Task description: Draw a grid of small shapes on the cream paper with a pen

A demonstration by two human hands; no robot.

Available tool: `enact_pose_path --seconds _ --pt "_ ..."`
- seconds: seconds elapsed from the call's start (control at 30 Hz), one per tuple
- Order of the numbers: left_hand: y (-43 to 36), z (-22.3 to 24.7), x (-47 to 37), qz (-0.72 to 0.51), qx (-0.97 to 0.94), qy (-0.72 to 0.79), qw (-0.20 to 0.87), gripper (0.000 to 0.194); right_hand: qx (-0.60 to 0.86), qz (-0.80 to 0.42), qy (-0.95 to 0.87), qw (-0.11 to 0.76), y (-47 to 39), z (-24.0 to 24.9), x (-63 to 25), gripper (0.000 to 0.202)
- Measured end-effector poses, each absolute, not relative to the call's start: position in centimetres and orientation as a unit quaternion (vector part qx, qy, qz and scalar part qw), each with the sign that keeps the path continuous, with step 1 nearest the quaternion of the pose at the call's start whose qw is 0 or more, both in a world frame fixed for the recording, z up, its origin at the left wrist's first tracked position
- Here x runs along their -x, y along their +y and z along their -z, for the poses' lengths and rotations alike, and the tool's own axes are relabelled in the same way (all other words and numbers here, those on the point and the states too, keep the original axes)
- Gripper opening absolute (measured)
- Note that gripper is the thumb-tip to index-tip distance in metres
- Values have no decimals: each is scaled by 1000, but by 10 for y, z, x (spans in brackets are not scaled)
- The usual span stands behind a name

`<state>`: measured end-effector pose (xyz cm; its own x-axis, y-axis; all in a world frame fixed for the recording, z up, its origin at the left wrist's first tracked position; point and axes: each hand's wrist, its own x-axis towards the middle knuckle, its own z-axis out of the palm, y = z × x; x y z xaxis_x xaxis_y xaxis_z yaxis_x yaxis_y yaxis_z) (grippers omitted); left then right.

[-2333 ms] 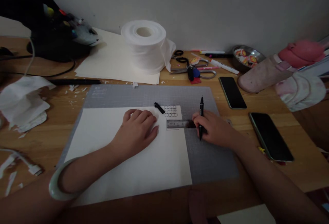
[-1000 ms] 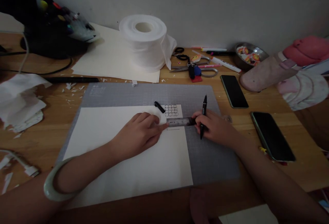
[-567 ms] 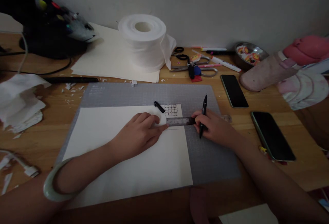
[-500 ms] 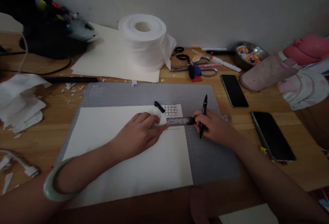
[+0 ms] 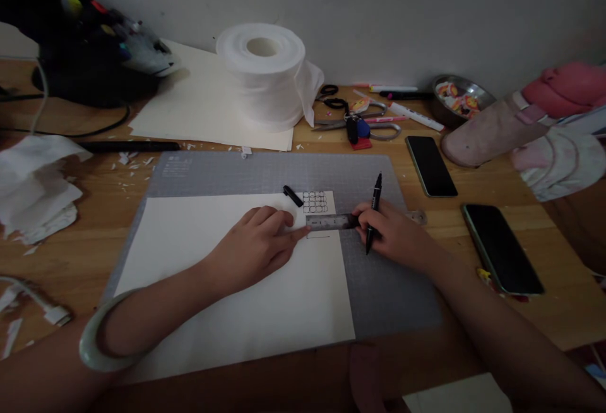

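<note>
A sheet of white paper [image 5: 265,312] lies on a grey cutting mat [image 5: 392,305]. Across the paper's right edge lies a metal ruler [image 5: 326,222]. My left hand [image 5: 255,245], fingers curled, holds the ruler's left end with its fingertips. In my right hand [image 5: 388,233] is a black marker pen [image 5: 377,195], slanting with its lower tip clear of the paper. The same hand pinches the ruler near its middle. Above the ruler, a small inked grid of rounded cells [image 5: 315,201] shows; a short line is drawn below it. A black pen cap [image 5: 293,196] rests beside the grid.
Behind the mat stand a large white tissue roll [image 5: 265,91] on paper sheets, scissors [image 5: 331,125] and markers [image 5: 416,116]. To the right are two phones [image 5: 430,165], a metal bowl [image 5: 442,110] and a pink-lidded bottle [image 5: 492,125]. Crumpled tissue [image 5: 38,192] and a cable plug [image 5: 57,315] lie left.
</note>
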<state>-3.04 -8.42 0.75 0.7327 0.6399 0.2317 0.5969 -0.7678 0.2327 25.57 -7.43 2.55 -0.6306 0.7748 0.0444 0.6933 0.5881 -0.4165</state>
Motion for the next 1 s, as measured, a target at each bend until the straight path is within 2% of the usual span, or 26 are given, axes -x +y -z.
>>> enact_pose_path --seconds 1.0 --pt "-86 -8 29 -140 -922 351 87 37 413 -186 -883 119 -73 -24 -257 13"
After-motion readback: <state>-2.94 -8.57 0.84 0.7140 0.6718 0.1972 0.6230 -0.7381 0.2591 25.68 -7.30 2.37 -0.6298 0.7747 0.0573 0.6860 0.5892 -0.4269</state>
